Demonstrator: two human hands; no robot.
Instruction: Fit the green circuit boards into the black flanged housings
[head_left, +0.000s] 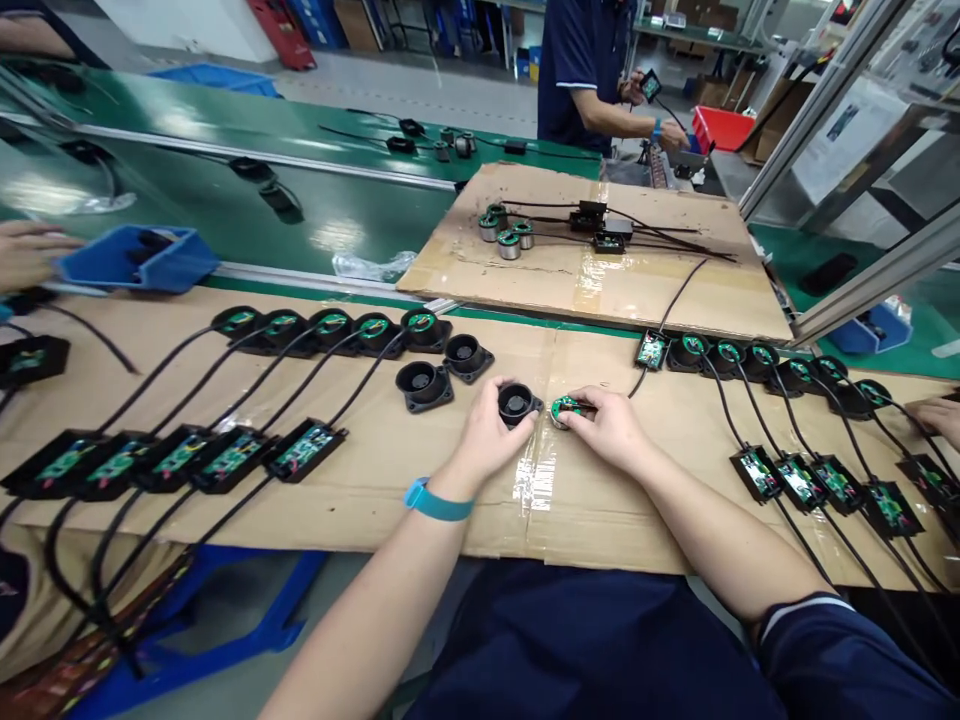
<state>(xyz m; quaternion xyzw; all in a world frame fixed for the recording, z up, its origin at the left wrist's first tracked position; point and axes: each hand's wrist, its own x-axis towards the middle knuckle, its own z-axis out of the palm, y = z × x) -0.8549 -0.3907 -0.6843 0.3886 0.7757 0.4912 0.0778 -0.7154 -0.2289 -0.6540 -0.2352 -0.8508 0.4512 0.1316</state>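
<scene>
My left hand [491,430], with a teal band at the wrist, is closed round a black round housing [517,400] with a square flange, its open mouth facing up. Just to its right, my right hand [600,425] pinches a small round green circuit board [564,408] with a metal rim. A cable leads away behind that hand to a black box with a circuit board [651,350]. The two held parts are close together but apart. Two more black housings, one nearer [424,385] and one farther [465,355], stand left of my left hand.
Wired units with cables and open boxes [304,450] line the cardboard-covered bench [420,500] on the left, and more [802,480] on the right. A raised cardboard sheet [450,250] bears metal-rimmed parts [510,243]. Other people's hands show at both sides; a person [581,80] stands beyond.
</scene>
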